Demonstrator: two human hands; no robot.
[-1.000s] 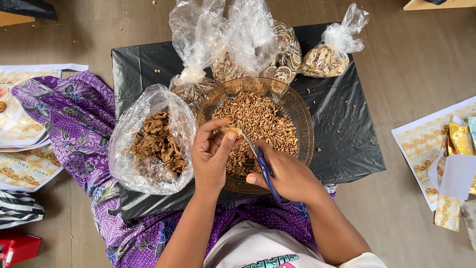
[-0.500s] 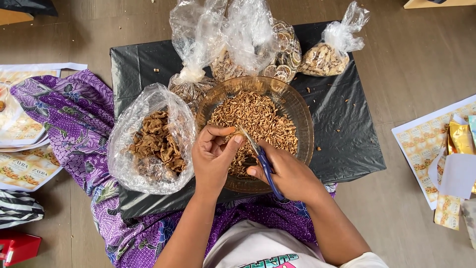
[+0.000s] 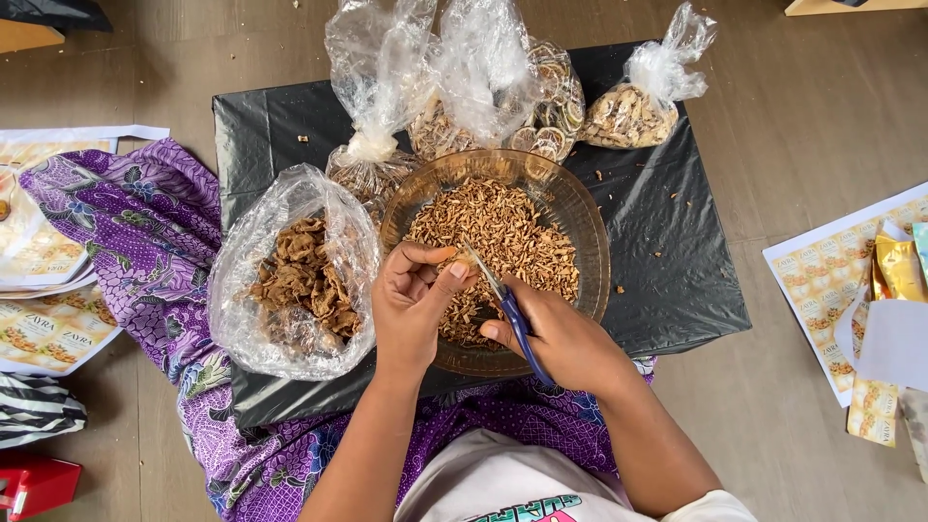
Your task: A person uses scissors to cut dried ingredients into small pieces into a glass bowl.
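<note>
My left hand pinches a small dried brown piece between thumb and fingers over the near side of a round glass bowl. The bowl is heaped with small cut brown bits. My right hand grips blue-handled scissors, whose blades point up toward the pinched piece. To the left of my left hand stands an open clear plastic bag of larger dried brown pieces.
Everything sits on a black plastic sheet over a wooden floor. Several tied clear bags of dried goods stand behind the bowl. Purple patterned cloth lies left; printed label sheets and gold pouches lie right.
My left hand has shifted slightly with the piece over the bowl, and the scissors have worked at it. The bowl and bags stay put.
</note>
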